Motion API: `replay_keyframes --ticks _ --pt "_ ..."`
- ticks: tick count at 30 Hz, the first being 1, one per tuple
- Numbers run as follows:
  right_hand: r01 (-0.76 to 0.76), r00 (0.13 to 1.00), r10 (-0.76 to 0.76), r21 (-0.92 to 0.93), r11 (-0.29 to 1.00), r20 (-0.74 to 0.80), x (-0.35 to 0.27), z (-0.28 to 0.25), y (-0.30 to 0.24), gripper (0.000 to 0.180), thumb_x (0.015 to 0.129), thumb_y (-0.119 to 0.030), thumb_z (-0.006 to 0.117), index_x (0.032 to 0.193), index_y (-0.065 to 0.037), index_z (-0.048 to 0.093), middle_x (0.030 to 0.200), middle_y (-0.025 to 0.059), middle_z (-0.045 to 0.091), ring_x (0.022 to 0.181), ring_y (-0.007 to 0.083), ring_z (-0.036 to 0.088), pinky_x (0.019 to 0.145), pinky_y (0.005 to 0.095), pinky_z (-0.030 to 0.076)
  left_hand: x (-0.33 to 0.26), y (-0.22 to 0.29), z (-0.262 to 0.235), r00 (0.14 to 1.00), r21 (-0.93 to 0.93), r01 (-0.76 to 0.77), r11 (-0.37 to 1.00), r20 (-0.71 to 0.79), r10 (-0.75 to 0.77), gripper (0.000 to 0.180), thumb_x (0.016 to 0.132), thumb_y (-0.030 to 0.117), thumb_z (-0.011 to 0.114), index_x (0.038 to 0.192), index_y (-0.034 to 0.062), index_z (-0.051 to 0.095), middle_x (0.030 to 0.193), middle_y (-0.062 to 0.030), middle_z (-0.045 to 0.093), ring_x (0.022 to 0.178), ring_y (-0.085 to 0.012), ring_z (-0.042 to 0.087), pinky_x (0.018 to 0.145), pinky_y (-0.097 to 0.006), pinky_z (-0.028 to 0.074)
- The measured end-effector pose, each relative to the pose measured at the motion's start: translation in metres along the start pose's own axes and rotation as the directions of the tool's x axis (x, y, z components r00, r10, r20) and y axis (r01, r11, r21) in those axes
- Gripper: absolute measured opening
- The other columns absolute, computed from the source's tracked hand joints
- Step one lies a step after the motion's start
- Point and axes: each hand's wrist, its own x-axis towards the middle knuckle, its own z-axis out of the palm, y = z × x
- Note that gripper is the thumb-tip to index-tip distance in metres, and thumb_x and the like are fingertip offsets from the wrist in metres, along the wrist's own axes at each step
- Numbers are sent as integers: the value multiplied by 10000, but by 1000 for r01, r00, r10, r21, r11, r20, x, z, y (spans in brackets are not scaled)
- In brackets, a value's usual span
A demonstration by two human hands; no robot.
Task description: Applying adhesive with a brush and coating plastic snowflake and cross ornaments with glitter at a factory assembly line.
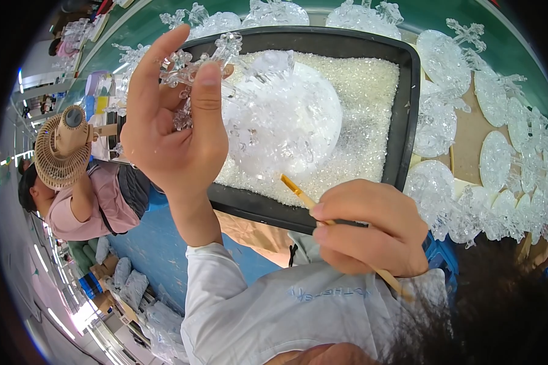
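My left hand [179, 140] is raised over the left side of a black tray [412, 115], with its fingers curled round the branching part of a clear ornament [228, 48]. The ornament's round, white-frosted base [323, 103] faces up over the tray. Some of the fingers' grip is hidden behind the clear branches. Pinched in my right hand [374, 228] is a thin paintbrush [304, 196] with a wooden handle and yellowish bristles. Its tip points at the near edge of the base. Pale glittering granules [371, 79] fill the tray.
Several clear ornaments with round bases [444, 58] stand crowded along the tray's far and right sides, on a green table [539, 67]. A beige fan [61, 146] and a person in pink [73, 210] are at the left. Bagged goods [134, 289] sit beyond the blue floor [164, 258].
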Motion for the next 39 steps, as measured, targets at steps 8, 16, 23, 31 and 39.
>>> replay_keyframes --ticks 8,16,23,31,39 --pt "-6 996 3 -34 999 -90 -2 -1 2 268 655 106 677 903 16 629 850 206 640 640 287 654 549 342 549 1 2 1 1000 23 -6 1000 10 6 339 903 104 704 1218 10 621 721 -79 732 647 7 605 507 -111 385" --pt "18 979 -35 -85 996 -199 -10 6 6 230 653 76 682 868 10 635 834 187 639 614 268 643 508 319 530 -1 -1 -3 999 12 -30 999 18 29 319 905 -26 656 1212 -81 587 1018 -66 701 584 34 500 479 -116 297" --pt "-20 980 -5 -121 992 -200 -8 0 4 184 715 75 635 881 6 598 862 202 636 620 259 632 516 320 521 1 1 0 1000 15 -20 1000 24 19 357 891 60 709 1222 -21 604 843 -102 740 689 -45 659 556 -130 448" --pt "-58 963 19 -135 989 -270 -9 -4 4 223 723 113 563 912 -4 569 926 186 599 643 251 633 558 320 530 -2 3 2 999 -111 -48 993 -4 47 356 887 33 703 1187 -107 575 1137 -153 669 798 -136 693 655 -190 538" --pt "-84 964 39 -162 983 -264 -12 -6 6 235 720 112 559 925 -3 566 945 187 587 682 259 641 579 328 532 -4 2 1 996 -160 -80 984 -40 74 362 887 37 701 1172 -136 558 1158 -194 650 850 -173 695 705 -217 569"
